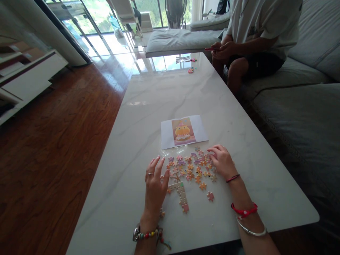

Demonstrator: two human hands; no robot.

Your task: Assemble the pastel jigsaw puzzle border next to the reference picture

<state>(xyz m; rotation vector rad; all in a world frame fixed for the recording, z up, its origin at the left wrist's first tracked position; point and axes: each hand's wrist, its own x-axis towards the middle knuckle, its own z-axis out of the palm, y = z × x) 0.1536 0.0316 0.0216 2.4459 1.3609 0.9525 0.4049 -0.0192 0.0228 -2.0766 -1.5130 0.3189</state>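
Note:
Loose jigsaw puzzle pieces [190, 166] in orange, pink, purple and cream lie in a spread pile on the table. Several joined pieces [182, 195] form a corner strip just right of my left hand [155, 180]. That hand hovers at the pile's left side, fingers apart, holding nothing I can see. My right hand [222, 161] reaches over the pile's right edge with its fingers bent and spread, at or just above the pieces. A single pink piece [210, 196] sits apart near the front. Behind the pile rests a paper sheet [167, 134] with a printed picture of a yellow figure.
The marble-patterned table [127, 141] runs away from me. At its far end are small colourful items [191, 70]. Another person [262, 32] sits on the grey sofa [300, 102] to the right, holding a phone [211, 49]. Wooden floor [66, 134] lies to the left.

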